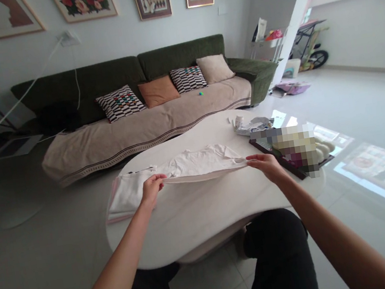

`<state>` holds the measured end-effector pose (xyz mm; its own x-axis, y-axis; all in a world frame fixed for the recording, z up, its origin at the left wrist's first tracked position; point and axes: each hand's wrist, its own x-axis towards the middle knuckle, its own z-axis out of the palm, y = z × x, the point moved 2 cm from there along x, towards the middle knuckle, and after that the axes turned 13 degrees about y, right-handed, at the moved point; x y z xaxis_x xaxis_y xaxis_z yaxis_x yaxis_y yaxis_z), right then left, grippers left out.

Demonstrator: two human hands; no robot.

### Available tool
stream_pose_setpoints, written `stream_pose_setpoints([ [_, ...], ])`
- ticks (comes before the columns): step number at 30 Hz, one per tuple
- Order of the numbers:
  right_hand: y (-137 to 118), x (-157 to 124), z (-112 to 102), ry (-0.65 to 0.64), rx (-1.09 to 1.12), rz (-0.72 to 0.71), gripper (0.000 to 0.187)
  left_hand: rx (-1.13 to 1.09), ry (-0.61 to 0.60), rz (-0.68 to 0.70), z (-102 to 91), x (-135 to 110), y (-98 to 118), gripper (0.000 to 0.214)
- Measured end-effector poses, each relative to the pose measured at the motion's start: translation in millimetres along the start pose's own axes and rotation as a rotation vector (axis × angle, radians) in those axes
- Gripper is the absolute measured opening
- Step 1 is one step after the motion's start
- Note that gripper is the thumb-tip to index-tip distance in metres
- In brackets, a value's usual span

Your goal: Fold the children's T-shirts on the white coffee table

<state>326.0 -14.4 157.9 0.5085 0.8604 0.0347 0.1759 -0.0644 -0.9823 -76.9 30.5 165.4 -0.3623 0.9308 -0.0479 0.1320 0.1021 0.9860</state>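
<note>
A white garment (198, 162), which looks like a shirt, stretches across the middle of the table (194, 207). My left hand (153, 188) pinches its near left corner. At the near right corner, the fingers of my right hand (265, 165) are closed on the cloth. The near edge is pulled taut between both hands and seems slightly raised, while the far part lies on the tabletop with some wrinkles. Just left of my left hand is a stack of folded clothes (128, 197), white on top with pink showing underneath.
A dark tray (295, 170) with partly blurred contents sits at the table's right, near a crumpled plastic package (253, 125). Behind the table stands a green sofa (179, 52) with several cushions. My knees are close below the table's near edge.
</note>
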Motion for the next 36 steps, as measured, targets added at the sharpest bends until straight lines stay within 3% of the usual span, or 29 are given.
stream_pose_setpoints([
  [3,7,-5,-3,-0.038,0.062,-0.004,0.046,-0.017,-0.013,-0.025,-0.5,-6,-2,0.024],
  [9,9,-8,-6,0.056,-0.125,-0.101,0.028,0.017,-0.011,0.019,0.0,-10,-2,0.023],
  [13,-6,-7,-14,0.122,-0.263,-0.196,0.019,0.222,-0.089,0.219,-3.3,-10,11,0.017],
  [16,-28,-7,-24,0.103,-0.389,-0.283,0.021,0.353,-0.198,0.349,-10.0,-12,33,0.017],
  [20,-72,-6,-37,0.047,-0.339,-0.391,0.025,0.266,-0.236,0.355,-26.2,-18,76,0.025],
  [23,-113,-5,-44,0.047,-0.373,-0.502,0.021,0.323,-0.255,0.5,-36.0,-27,112,0.038],
  [27,-169,-11,-53,-0.038,-0.308,-0.573,0.024,0.498,-0.074,0.711,-49.5,-36,157,0.034],
  [31,-216,-24,-79,-0.059,-0.273,-0.7,0.026,0.484,0.1,0.806,-76.1,-50,199,0.029],
  [34,-235,-28,-96,-0.085,-0.285,-0.787,0.025,0.482,0.168,0.869,-94.6,-60,216,0.023],
  [36,-232,-19,-93,-0.175,-0.319,-0.763,0.029,0.537,0.17,0.92,-94.6,-57,215,0.021],
])
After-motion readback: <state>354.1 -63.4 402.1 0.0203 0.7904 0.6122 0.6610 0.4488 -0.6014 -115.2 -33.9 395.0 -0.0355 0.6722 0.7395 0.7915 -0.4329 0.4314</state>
